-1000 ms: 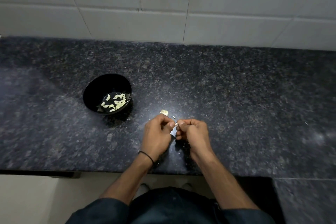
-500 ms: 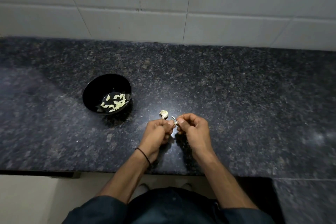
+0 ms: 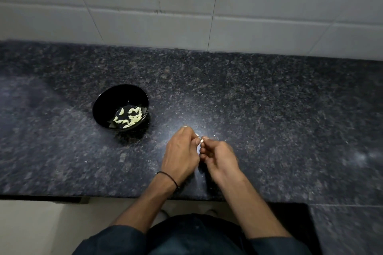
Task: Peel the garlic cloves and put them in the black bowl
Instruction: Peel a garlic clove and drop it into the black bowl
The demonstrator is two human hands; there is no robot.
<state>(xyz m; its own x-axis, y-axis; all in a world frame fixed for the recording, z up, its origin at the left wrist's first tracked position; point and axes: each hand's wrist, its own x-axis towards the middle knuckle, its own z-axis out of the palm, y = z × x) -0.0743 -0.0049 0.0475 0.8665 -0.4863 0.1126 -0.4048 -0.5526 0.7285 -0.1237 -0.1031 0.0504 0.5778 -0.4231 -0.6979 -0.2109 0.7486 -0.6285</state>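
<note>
Curled fingertips of both hands are pinching a small pale garlic clove (image 3: 201, 141) between them, the left hand (image 3: 179, 154) and the slightly blurred right hand (image 3: 222, 158) meeting just above the dark speckled counter (image 3: 269, 109). A thin black band (image 3: 169, 178) is circling the left wrist. To the left, the black bowl (image 3: 106, 101) is sitting on the counter, holding peeled cloves (image 3: 130, 118). White tiles (image 3: 145, 16) are lining the wall behind.

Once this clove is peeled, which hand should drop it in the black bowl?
Probably the left hand: it lies nearer the black bowl, which sits to its left. The right hand would have to cross over it. Both pinch the clove now.
</note>
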